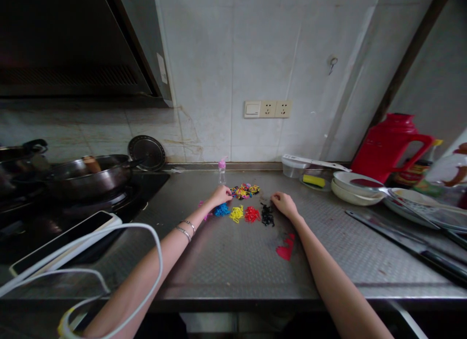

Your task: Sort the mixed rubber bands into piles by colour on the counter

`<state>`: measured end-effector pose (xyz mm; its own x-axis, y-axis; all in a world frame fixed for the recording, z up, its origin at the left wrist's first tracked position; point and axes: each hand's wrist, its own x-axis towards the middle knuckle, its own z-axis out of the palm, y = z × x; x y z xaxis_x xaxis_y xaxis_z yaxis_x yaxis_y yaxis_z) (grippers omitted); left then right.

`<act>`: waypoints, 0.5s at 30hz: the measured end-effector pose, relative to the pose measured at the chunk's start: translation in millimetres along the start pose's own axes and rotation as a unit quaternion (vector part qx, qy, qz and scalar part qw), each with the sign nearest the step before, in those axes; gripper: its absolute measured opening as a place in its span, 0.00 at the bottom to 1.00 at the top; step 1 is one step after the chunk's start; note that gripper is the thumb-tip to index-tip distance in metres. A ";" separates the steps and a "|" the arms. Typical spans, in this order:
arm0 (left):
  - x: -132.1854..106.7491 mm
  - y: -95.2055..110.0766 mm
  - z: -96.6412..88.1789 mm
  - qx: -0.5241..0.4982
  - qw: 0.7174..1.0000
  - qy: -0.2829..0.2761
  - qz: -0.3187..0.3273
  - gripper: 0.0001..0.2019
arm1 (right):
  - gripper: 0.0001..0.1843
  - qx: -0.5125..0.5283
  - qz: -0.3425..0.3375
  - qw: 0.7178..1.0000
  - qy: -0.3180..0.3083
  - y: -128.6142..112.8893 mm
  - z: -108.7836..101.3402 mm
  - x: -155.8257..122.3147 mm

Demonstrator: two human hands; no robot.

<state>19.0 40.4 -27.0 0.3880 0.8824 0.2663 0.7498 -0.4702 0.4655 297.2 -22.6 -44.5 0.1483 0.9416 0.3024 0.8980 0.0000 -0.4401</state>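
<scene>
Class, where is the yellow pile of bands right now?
Head view, centre: the yellow pile lies between the blue pile and the red pile on the counter.

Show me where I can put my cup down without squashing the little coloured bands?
Bare counter lies between the two forearms, nearer than the sorted piles and left of the red scrap. More lies between the right forearm and the long knife. Crowded: around the left hand and right hand, and the back right, with bowls.
</scene>
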 end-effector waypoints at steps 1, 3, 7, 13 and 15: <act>1.4 1.0 2.1 0.003 1.000 0.001 -0.011 0.10 | 0.14 0.001 0.001 1.000 0.001 -0.6 -0.5 -0.4; 2.7 2.4 4.6 0.006 1.000 0.005 -0.025 0.09 | 0.14 0.004 0.002 1.000 0.004 -1.8 -1.2 -1.0; 2.2 3.5 4.7 0.006 1.000 0.012 -0.028 0.09 | 0.13 0.008 0.000 1.000 0.004 -2.6 -1.6 -1.6; 1.1 -2.5 -1.0 -0.007 0.999 0.033 -0.005 0.10 | 0.13 0.007 -0.008 1.000 0.005 0.1 0.4 -0.5; 0.6 -5.7 -4.0 -0.024 0.999 0.041 0.001 0.11 | 0.13 0.009 -0.005 1.000 0.005 0.8 1.0 -0.1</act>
<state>12.8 43.5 -26.1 0.3427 0.8776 0.3352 0.7214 -0.4744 0.5045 297.5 -22.4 -45.7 0.1431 0.9382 0.3150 0.8919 0.0157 -0.4519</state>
